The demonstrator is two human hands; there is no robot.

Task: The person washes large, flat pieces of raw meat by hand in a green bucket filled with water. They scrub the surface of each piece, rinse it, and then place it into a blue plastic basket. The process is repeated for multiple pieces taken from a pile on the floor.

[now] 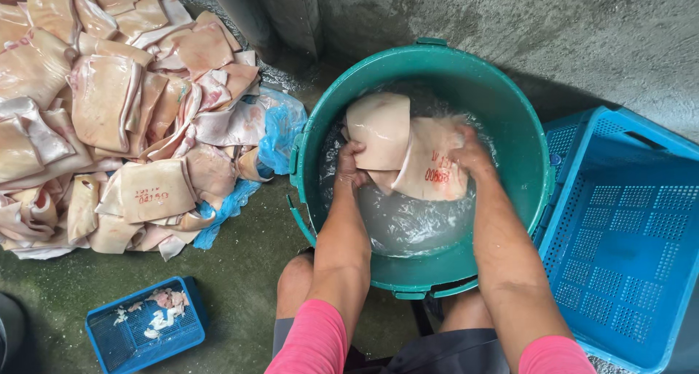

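While water fills the green tub [510, 119], left hand [350, 163], right hand [470, 154], each grip closed on red-stamped pale skin sheets [408, 152].

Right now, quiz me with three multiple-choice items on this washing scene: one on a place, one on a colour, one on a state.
1. Where is the big pile of pale skin pieces?
A. left of the tub
B. inside the large crate
C. right of the tub

2. What colour is the tub?
A. red
B. teal green
C. white

3. What is in the large blue crate?
A. water
B. skin pieces
C. nothing

Key: 1 A, it lies on the floor to the left; 2 B, its rim is teal green; 3 C, its perforated bottom is bare.
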